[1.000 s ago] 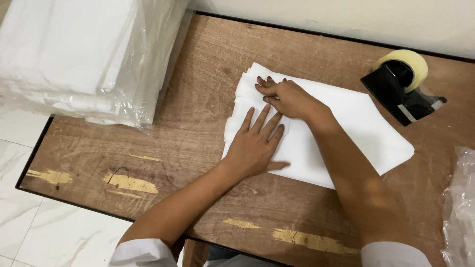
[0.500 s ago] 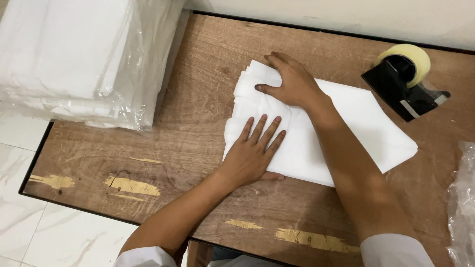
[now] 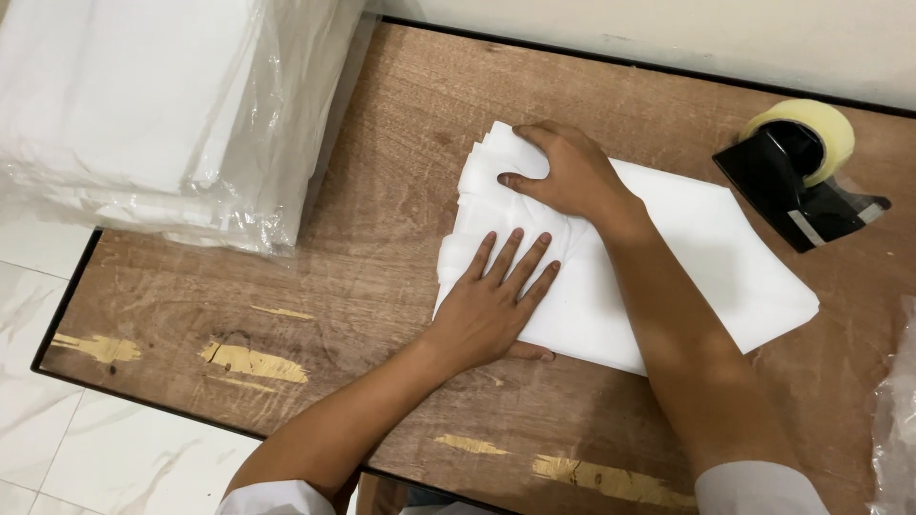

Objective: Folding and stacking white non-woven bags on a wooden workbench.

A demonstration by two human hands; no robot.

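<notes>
Hands first: both rest on the stack of white sheets point(image 3: 668, 277), neither closed around anything. Left hand point(image 3: 496, 305) lies flat, palm down, fingers spread wide over the near left part of the stack, thumb at its near edge. Right hand point(image 3: 563, 172) sits on the far left corner, fingers partly curled, pressing the fanned sheet corners down.

Bench point(image 3: 382, 191): brown wood-grain top with a dark edge; veneer chipped to pale patches along the near side. It carries everything noted below.

Wrapped bundle point(image 3: 153, 114): large pile of white material in clear plastic film, at the far left, overhanging the bench edge, well apart from the hands.

Stack of white sheets: lies at mid-bench, set at an angle, left-end corners splayed out of line.

Tape dispenser point(image 3: 797, 176): black, loaded with a roll of clear tape, at the far right, near the stack's far right edge but apart from it.

Clear plastic point(image 3: 897, 420): crumpled piece at the right border, partly out of view.
</notes>
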